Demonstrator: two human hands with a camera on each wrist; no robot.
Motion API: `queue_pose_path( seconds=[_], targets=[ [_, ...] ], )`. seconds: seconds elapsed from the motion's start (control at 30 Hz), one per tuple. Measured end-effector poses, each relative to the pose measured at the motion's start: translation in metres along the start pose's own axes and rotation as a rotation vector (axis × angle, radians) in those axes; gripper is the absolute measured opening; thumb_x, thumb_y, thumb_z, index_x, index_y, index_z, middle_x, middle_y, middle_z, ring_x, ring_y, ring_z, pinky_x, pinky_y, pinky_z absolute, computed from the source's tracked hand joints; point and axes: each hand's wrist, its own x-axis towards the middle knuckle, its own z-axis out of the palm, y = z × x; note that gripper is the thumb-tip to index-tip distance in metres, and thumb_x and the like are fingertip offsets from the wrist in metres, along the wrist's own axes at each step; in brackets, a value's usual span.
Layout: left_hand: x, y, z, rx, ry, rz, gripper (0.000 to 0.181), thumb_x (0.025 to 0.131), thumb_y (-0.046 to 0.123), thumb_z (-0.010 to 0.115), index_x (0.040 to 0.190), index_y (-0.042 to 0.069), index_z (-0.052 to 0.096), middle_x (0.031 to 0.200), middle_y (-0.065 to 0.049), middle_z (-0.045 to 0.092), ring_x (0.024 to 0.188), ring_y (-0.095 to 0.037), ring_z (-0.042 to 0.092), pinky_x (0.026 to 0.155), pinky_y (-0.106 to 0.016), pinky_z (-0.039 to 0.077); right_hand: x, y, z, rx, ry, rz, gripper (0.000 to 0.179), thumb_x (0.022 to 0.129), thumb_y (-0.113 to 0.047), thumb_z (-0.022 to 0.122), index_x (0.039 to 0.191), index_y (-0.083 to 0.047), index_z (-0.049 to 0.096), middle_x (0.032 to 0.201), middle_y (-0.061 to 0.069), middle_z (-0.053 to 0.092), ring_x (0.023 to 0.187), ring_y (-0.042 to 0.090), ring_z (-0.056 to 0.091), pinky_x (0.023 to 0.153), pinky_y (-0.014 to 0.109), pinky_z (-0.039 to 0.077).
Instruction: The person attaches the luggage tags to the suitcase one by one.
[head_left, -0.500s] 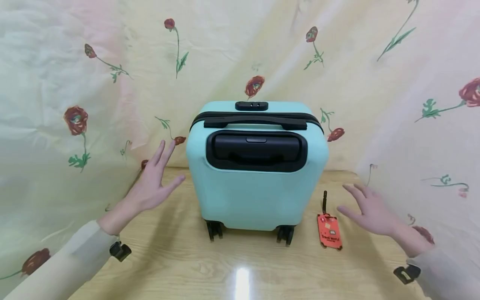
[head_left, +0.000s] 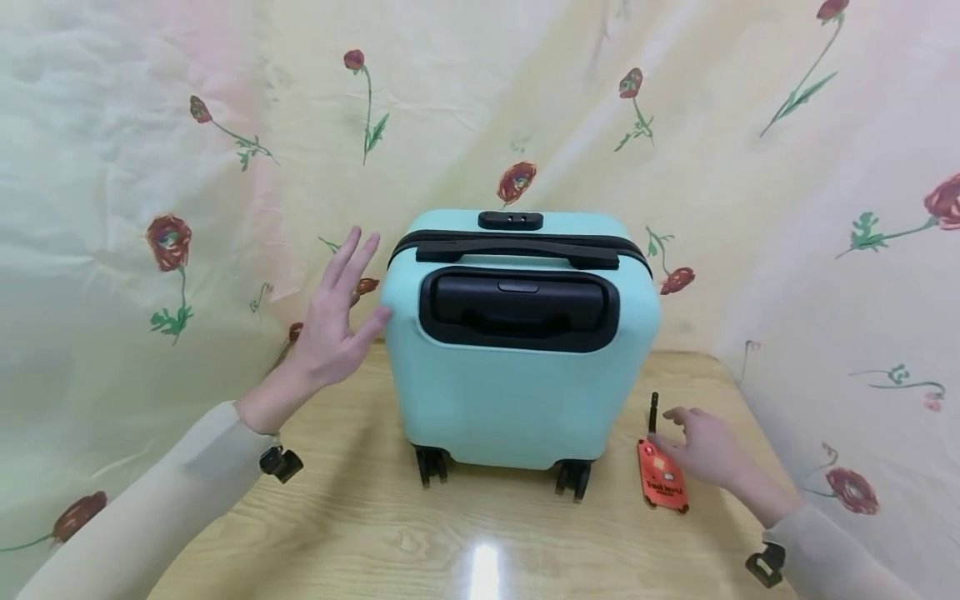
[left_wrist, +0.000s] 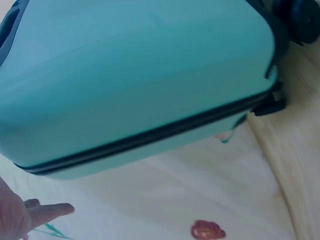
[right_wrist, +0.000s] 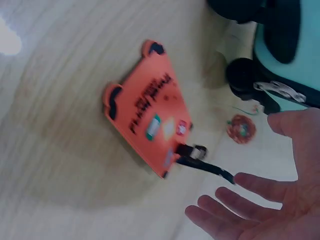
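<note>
Here, right hand (head_left: 708, 450) near orange tag (head_left: 663, 483).

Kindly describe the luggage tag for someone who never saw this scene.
Find the turquoise suitcase on the wooden surface. To its right in the head view, by the right hand, lies the luggage tag: black strap, printed orange face, unlike the suitcase's turquoise.
</note>
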Motion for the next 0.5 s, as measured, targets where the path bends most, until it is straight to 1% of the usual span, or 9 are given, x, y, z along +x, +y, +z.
queue_pose_path(
  seconds=[0.07,0.1,0.17,0.23,0.3,0.33,0.37,0.43,0.5],
  targets=[
    [0.005,0.005,0.004,-0.012,0.032,0.033,0.081,0.106,0.063,0.049,0.167,0.013,0.034,0.178,-0.012,0.021,0.163,-0.039,0.028,0.120,-0.073,0.034,-0.001,-0.001,0.010,0.008,0.002,0.023,0.054,0.097,-0.032,0.075,0.119,0.016,0.066,0.095,0.025,0.076,0.077,0.032,0.073,0.070,0.051,0.060],
    [0.007,0.007,0.007,-0.020,0.043,0.046,0.080,0.106,0.064,0.049,0.166,0.013,0.036,0.178,-0.013,0.022,0.162,-0.039,0.030,0.118,-0.072,0.038,-0.001,-0.001,0.015,0.011,0.004,0.032,0.051,0.097,-0.032,0.075,0.116,0.015,0.067,0.090,0.021,0.076,0.073,0.027,0.072,0.067,0.047,0.060],
    [0.011,0.012,0.011,-0.034,0.051,0.062,0.080,0.106,0.065,0.048,0.165,0.013,0.038,0.177,-0.012,0.023,0.161,-0.038,0.032,0.112,-0.070,0.047,-0.004,-0.002,0.026,0.025,-0.003,0.056,0.048,0.096,-0.031,0.076,0.112,0.013,0.069,0.077,0.011,0.072,0.063,0.017,0.063,0.058,0.038,0.053],
    [0.013,0.016,0.014,-0.052,0.049,0.074,0.078,0.106,0.063,0.050,0.164,0.012,0.041,0.177,-0.011,0.026,0.159,-0.037,0.036,0.105,-0.066,0.054,-0.006,-0.003,0.035,0.035,-0.006,0.070,0.045,0.095,-0.030,0.077,0.109,0.011,0.069,0.070,0.004,0.066,0.058,0.014,0.054,0.053,0.031,0.043],
    [0.015,0.019,0.018,-0.064,0.043,0.083,0.074,0.106,0.060,0.053,0.161,0.012,0.045,0.176,-0.010,0.029,0.158,-0.036,0.040,0.105,-0.062,0.055,-0.008,-0.004,0.042,0.028,0.002,0.069,0.041,0.094,-0.029,0.078,0.106,0.009,0.070,0.067,0.000,0.059,0.058,0.012,0.048,0.052,0.028,0.036],
    [0.016,0.021,0.019,-0.068,0.047,0.087,0.071,0.106,0.059,0.054,0.159,0.012,0.048,0.175,-0.010,0.031,0.157,-0.035,0.041,0.109,-0.061,0.053,-0.009,-0.005,0.045,0.028,0.006,0.067,0.040,0.094,-0.028,0.077,0.107,0.009,0.070,0.066,-0.001,0.055,0.057,0.013,0.045,0.052,0.027,0.033],
    [0.017,0.021,0.021,-0.068,0.055,0.091,0.068,0.106,0.057,0.056,0.158,0.012,0.051,0.174,-0.009,0.034,0.157,-0.034,0.042,0.114,-0.059,0.050,-0.009,-0.005,0.048,0.024,0.016,0.063,0.039,0.093,-0.026,0.077,0.108,0.009,0.070,0.065,-0.001,0.054,0.056,0.013,0.044,0.051,0.027,0.032],
    [0.018,0.022,0.022,-0.055,0.071,0.095,0.064,0.105,0.054,0.059,0.154,0.013,0.056,0.170,-0.009,0.041,0.154,-0.031,0.047,0.121,-0.055,0.045,-0.009,-0.005,0.051,0.016,0.033,0.059,0.039,0.091,-0.022,0.078,0.110,0.010,0.070,0.068,0.002,0.056,0.058,0.014,0.046,0.052,0.027,0.033],
    [0.018,0.022,0.024,-0.037,0.088,0.099,0.060,0.105,0.052,0.061,0.151,0.013,0.060,0.166,-0.010,0.049,0.151,-0.030,0.051,0.119,-0.052,0.047,-0.009,-0.004,0.053,0.004,0.043,0.062,0.043,0.088,-0.020,0.080,0.114,0.012,0.069,0.077,0.007,0.062,0.063,0.016,0.050,0.055,0.029,0.039]
  ],
)
